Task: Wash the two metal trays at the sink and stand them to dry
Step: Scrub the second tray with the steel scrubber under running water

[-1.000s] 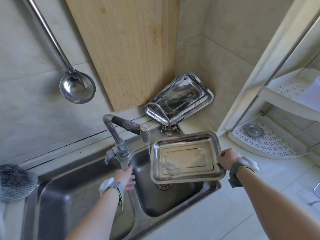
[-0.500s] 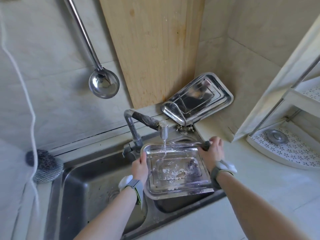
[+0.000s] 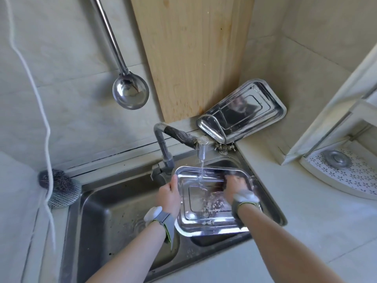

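Pale tiled kitchen corner, grey bench [image 3: 306, 201] with a steel double sink [image 3: 106, 211] set into it.

Left hand [image 3: 169, 196]: forearm comes up from below, over the divider between the basins. It grips the left rim of the tray [image 3: 204, 213]: thumb lies along the top of the rim, fingers are hidden under it. Grey wrist band [image 3: 161, 218] just behind the hand.

Right hand [image 3: 234, 185]: forearm crosses the tray's near right corner. Back of hand is up and the hand sits inside the tray at its far right. The fingers are on the tray floor but blurred; cannot tell whether they lie flat or curl. A second band [image 3: 244, 199] sits at this wrist.

Tray: between the two hands, held over the right basin, roughly level, open side up. White specks [image 3: 212, 205] lie on its floor, just toward the body from the right hand.

Water [image 3: 201, 170] falls from the tap [image 3: 163, 144] onto the tray's far edge, between the hands and nearer the right one.

Second tray [image 3: 244, 111]: beyond the right hand, in the wall corner, tilted up on one long edge behind the sink.

Wooden board [image 3: 193, 58] stands against the wall, beyond both hands. Ladle [image 3: 130, 91] hangs on the wall, beyond the left hand. Steel scourer [image 3: 61, 190] sits well off to the left of the left hand, at the sink's rim, with a white cord [image 3: 40, 111] hanging across it. White corner shelf [image 3: 346, 176] is well off to the right of the right hand, with a round metal disc [image 3: 335, 159] lying on it.
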